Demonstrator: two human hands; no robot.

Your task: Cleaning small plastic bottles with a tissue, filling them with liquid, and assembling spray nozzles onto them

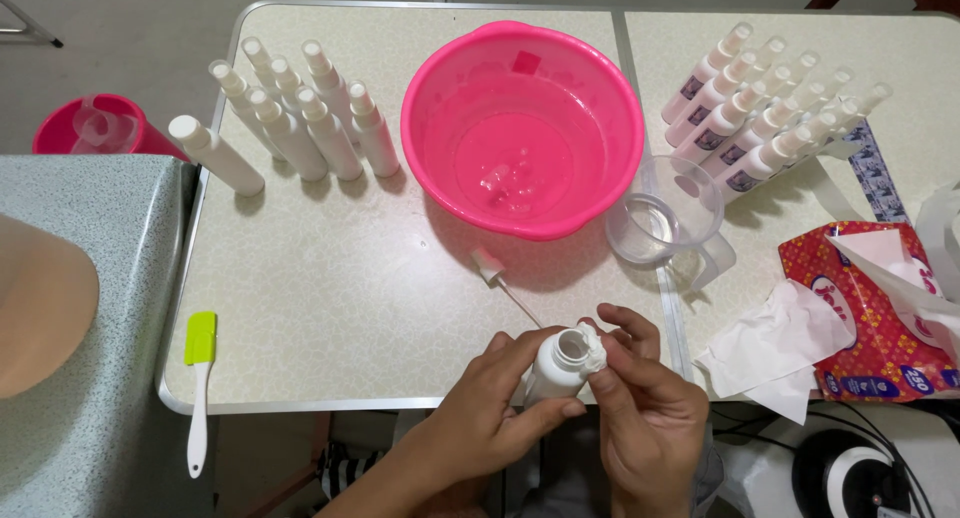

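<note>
Left hand [500, 398] grips uncapped bottle [556, 368]; right hand [640, 408] pinches tissue wad [594, 353] at its mouth. Pump cap [490, 266] off at 12 o'clock; labelled bottles [760, 118] stand at 2 o'clock, unlabelled bottles [300, 118] at 10.

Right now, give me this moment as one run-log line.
left hand: holds open white bottle | right hand: presses tissue wad on bottle rim | spray cap: lying on table by pink bowl

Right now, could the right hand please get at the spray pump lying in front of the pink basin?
Probably yes: the pump lies bare on the table with nothing between, but the right hand holds tissue at the bottle.
</note>
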